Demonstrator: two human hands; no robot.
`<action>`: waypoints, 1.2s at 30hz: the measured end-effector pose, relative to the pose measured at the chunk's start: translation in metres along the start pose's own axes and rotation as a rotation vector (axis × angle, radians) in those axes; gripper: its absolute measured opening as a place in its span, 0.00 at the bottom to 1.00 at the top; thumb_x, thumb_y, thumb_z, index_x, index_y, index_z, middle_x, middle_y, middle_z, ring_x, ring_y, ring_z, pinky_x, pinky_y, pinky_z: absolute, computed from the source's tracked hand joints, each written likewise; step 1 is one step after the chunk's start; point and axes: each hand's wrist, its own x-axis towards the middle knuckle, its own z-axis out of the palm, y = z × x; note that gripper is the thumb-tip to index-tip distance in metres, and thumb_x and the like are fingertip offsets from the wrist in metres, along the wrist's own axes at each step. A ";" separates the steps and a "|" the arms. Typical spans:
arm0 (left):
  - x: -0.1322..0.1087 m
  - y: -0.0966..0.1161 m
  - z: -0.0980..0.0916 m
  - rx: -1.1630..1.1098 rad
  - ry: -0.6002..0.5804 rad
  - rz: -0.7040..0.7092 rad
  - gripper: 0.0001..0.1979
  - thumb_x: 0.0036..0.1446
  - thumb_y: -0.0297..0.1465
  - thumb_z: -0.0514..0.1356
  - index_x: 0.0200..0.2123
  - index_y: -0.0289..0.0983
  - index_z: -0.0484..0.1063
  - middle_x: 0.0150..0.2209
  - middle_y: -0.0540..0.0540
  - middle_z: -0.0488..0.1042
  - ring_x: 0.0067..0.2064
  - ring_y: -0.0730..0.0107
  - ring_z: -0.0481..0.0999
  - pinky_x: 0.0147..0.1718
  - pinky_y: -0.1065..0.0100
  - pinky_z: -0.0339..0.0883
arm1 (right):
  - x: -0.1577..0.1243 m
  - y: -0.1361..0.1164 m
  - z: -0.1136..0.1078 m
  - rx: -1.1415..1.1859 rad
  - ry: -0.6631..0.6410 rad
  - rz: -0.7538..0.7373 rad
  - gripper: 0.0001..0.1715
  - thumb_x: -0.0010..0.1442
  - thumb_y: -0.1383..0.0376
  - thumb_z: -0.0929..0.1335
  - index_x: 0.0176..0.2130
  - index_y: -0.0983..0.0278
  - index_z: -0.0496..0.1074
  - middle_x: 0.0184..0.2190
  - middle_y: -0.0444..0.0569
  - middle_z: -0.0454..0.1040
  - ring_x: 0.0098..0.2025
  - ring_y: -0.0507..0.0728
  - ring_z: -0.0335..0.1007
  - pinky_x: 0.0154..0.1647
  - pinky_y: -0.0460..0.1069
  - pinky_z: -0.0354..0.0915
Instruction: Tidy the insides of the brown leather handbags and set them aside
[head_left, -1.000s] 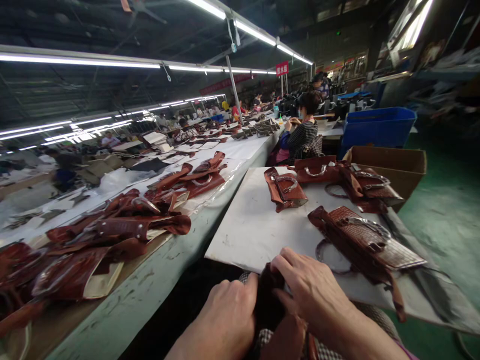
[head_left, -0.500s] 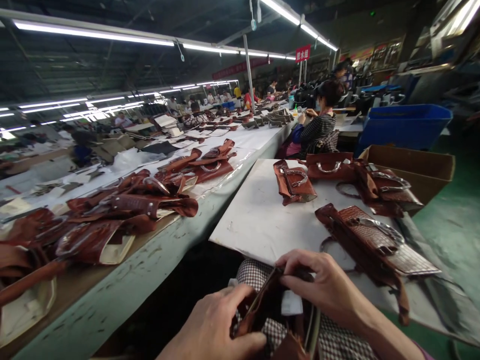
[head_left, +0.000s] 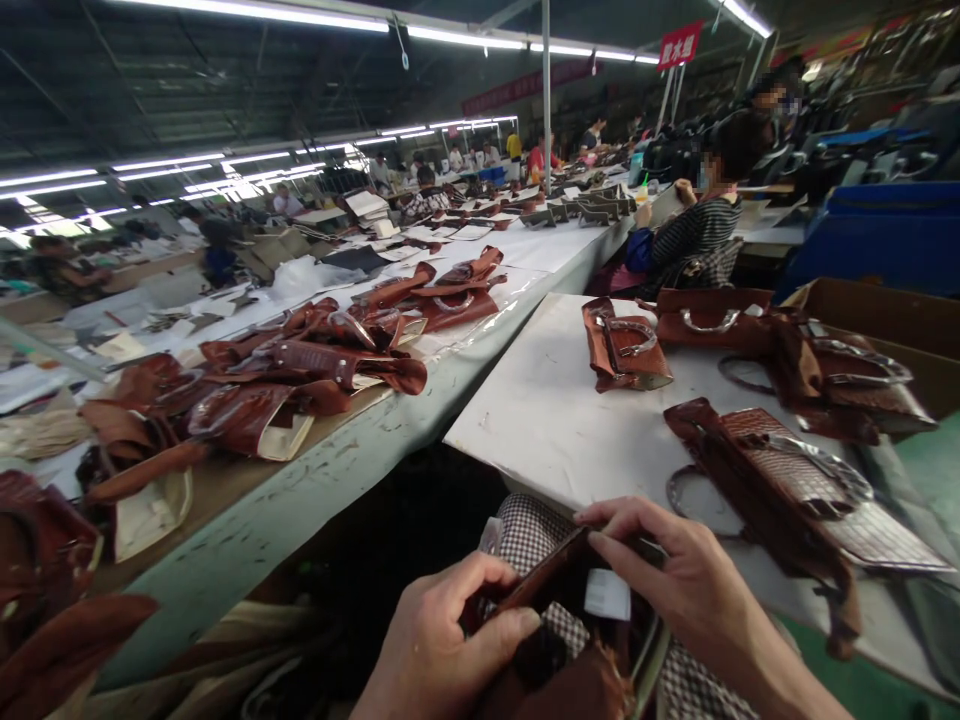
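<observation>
A brown leather handbag (head_left: pixel 581 690), unfinished-looking with a raw flap edge, rests on my lap over checked cloth (head_left: pixel 525 525). The left side of its rim is pinched between the thumb and curled fingers of my left hand (head_left: pixel 442 635). At the far end of the rim, the fingers and thumb of my right hand (head_left: pixel 679 565) close on the edge. Inside the bag hangs a white label (head_left: pixel 607 594). The lower part of the bag runs out of the picture.
On the white-topped table (head_left: pixel 517 430) to the right lie several brown handbags (head_left: pixel 626 345). More bags (head_left: pixel 315 360) are heaped along the long bench (head_left: pixel 360 480) at left. A seated co-worker (head_left: pixel 697 235) is beyond, near a blue bin (head_left: pixel 885 235) and a cardboard box (head_left: pixel 877 310).
The view has turned left and slightly down, so the tables appear further right and higher. Both hands keep hold of the handbag, which looks little changed.
</observation>
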 end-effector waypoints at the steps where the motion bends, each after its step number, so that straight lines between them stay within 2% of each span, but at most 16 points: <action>1: -0.002 -0.001 0.002 -0.011 0.020 -0.008 0.08 0.52 0.36 0.62 0.32 0.38 0.76 0.27 0.51 0.76 0.28 0.71 0.71 0.28 0.74 0.63 | -0.002 0.001 0.001 0.005 0.006 0.007 0.12 0.61 0.58 0.66 0.28 0.60 0.68 0.40 0.42 0.79 0.43 0.53 0.75 0.44 0.45 0.67; 4: -0.004 -0.002 0.007 -0.025 0.052 -0.031 0.08 0.53 0.36 0.60 0.30 0.37 0.76 0.26 0.51 0.76 0.27 0.71 0.70 0.27 0.74 0.63 | -0.005 0.004 0.004 0.008 0.051 0.032 0.13 0.61 0.57 0.67 0.27 0.60 0.68 0.38 0.42 0.79 0.42 0.54 0.75 0.42 0.44 0.67; 6: -0.004 -0.002 0.005 -0.023 0.018 -0.052 0.09 0.53 0.36 0.60 0.30 0.37 0.75 0.26 0.51 0.75 0.27 0.71 0.70 0.27 0.74 0.62 | -0.006 0.006 0.006 -0.004 0.056 0.034 0.13 0.60 0.57 0.67 0.27 0.60 0.69 0.38 0.43 0.79 0.41 0.54 0.76 0.41 0.44 0.68; 9: -0.001 0.001 -0.006 0.008 -0.086 -0.058 0.12 0.55 0.40 0.60 0.30 0.37 0.74 0.27 0.51 0.76 0.29 0.71 0.72 0.28 0.74 0.63 | -0.007 0.006 0.009 -0.027 0.070 0.029 0.12 0.60 0.59 0.67 0.27 0.60 0.69 0.37 0.43 0.80 0.41 0.55 0.76 0.40 0.45 0.69; 11: 0.003 0.005 -0.016 0.028 -0.182 -0.013 0.14 0.58 0.42 0.57 0.33 0.37 0.74 0.29 0.51 0.76 0.30 0.70 0.73 0.29 0.75 0.63 | -0.008 0.003 0.013 -0.034 0.101 0.022 0.11 0.59 0.60 0.67 0.27 0.60 0.69 0.37 0.43 0.80 0.40 0.55 0.77 0.40 0.46 0.69; 14: 0.009 0.017 -0.026 0.098 -0.280 0.080 0.11 0.60 0.40 0.57 0.38 0.39 0.73 0.31 0.52 0.77 0.32 0.70 0.75 0.32 0.75 0.64 | -0.010 -0.004 0.018 -0.036 0.131 -0.016 0.09 0.59 0.62 0.67 0.27 0.60 0.69 0.36 0.42 0.80 0.37 0.54 0.77 0.39 0.46 0.69; 18: 0.022 0.033 -0.019 0.269 -0.217 0.234 0.12 0.54 0.34 0.65 0.42 0.41 0.73 0.37 0.51 0.77 0.37 0.66 0.75 0.34 0.73 0.63 | -0.012 -0.010 0.023 -0.036 0.072 -0.066 0.08 0.59 0.64 0.68 0.28 0.61 0.68 0.36 0.43 0.80 0.35 0.53 0.77 0.37 0.45 0.69; 22: 0.038 0.036 0.000 0.291 -0.137 0.349 0.01 0.58 0.27 0.60 0.34 0.38 0.71 0.33 0.51 0.75 0.35 0.69 0.75 0.34 0.73 0.62 | -0.011 -0.010 0.020 -0.007 0.049 -0.063 0.07 0.59 0.65 0.67 0.28 0.61 0.69 0.38 0.44 0.80 0.37 0.54 0.77 0.39 0.46 0.69; 23: 0.041 0.036 0.003 0.281 -0.132 0.363 0.03 0.59 0.26 0.59 0.32 0.38 0.70 0.32 0.51 0.75 0.34 0.70 0.74 0.33 0.73 0.62 | -0.011 -0.009 0.018 0.004 0.044 -0.054 0.07 0.60 0.65 0.68 0.29 0.61 0.70 0.37 0.44 0.80 0.37 0.54 0.77 0.39 0.46 0.69; 27: 0.046 0.033 0.007 0.254 -0.129 0.358 0.08 0.62 0.26 0.55 0.29 0.38 0.67 0.29 0.52 0.73 0.31 0.73 0.72 0.31 0.74 0.61 | -0.011 -0.007 0.010 0.036 0.034 -0.016 0.10 0.59 0.61 0.69 0.28 0.61 0.68 0.39 0.45 0.79 0.39 0.55 0.76 0.41 0.47 0.69; 30: 0.046 0.034 0.003 0.267 -0.130 0.315 0.09 0.63 0.27 0.54 0.28 0.38 0.66 0.28 0.52 0.72 0.29 0.73 0.71 0.29 0.74 0.60 | -0.017 -0.008 0.010 0.021 0.093 -0.014 0.16 0.54 0.61 0.72 0.27 0.61 0.61 0.43 0.47 0.77 0.44 0.57 0.73 0.44 0.49 0.68; 32: 0.046 0.035 0.000 0.285 -0.114 0.276 0.09 0.63 0.28 0.53 0.28 0.39 0.65 0.26 0.53 0.71 0.27 0.74 0.70 0.27 0.74 0.59 | -0.024 -0.009 0.014 0.012 0.122 -0.009 0.16 0.52 0.61 0.73 0.29 0.60 0.60 0.45 0.48 0.76 0.46 0.59 0.72 0.46 0.51 0.68; 36: 0.049 0.034 -0.005 0.233 -0.107 0.239 0.06 0.63 0.27 0.52 0.37 0.41 0.68 0.29 0.55 0.72 0.28 0.75 0.71 0.31 0.75 0.62 | -0.035 -0.007 0.026 0.050 0.158 0.083 0.13 0.50 0.63 0.71 0.36 0.59 0.64 0.55 0.51 0.71 0.53 0.61 0.70 0.52 0.55 0.68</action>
